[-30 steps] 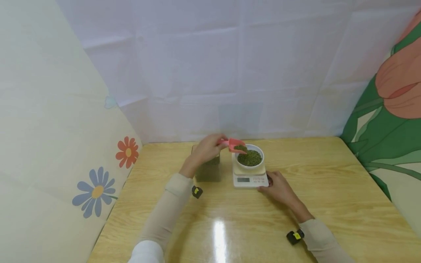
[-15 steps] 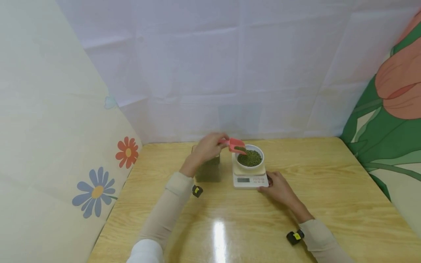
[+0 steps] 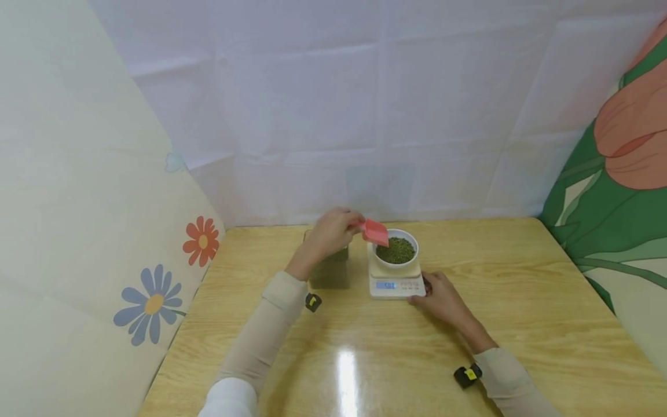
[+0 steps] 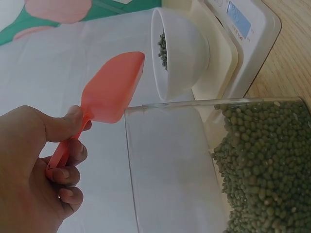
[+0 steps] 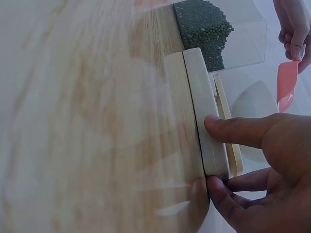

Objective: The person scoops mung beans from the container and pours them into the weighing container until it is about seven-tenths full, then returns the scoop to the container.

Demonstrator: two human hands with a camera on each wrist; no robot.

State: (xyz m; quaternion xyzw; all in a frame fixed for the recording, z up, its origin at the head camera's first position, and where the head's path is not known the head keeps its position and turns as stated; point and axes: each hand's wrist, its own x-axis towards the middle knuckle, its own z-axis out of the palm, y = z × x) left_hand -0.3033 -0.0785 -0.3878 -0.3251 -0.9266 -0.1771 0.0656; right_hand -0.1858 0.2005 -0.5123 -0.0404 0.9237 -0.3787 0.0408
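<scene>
My left hand holds a coral-red scoop by its handle, fingers curled round it. The scoop tilts down at the left rim of a white bowl. Small green beans, like mung beans, lie in the bowl. Under it is a white kitchen scale with its display lit; the digits are too small to read surely. My right hand grips the scale's front right corner, thumb on the front edge and fingers at the side. In the left wrist view, the scoop's inside is hidden.
A clear box with more green beans stands left of the scale, partly behind my left forearm. The wooden table meets a white sheet at the back. Flower-printed panels flank both sides.
The scoop has tipped further over the bowl, and the beans seen in it earlier no longer show. The scale's display has lit up. My right hand stays on the scale.
</scene>
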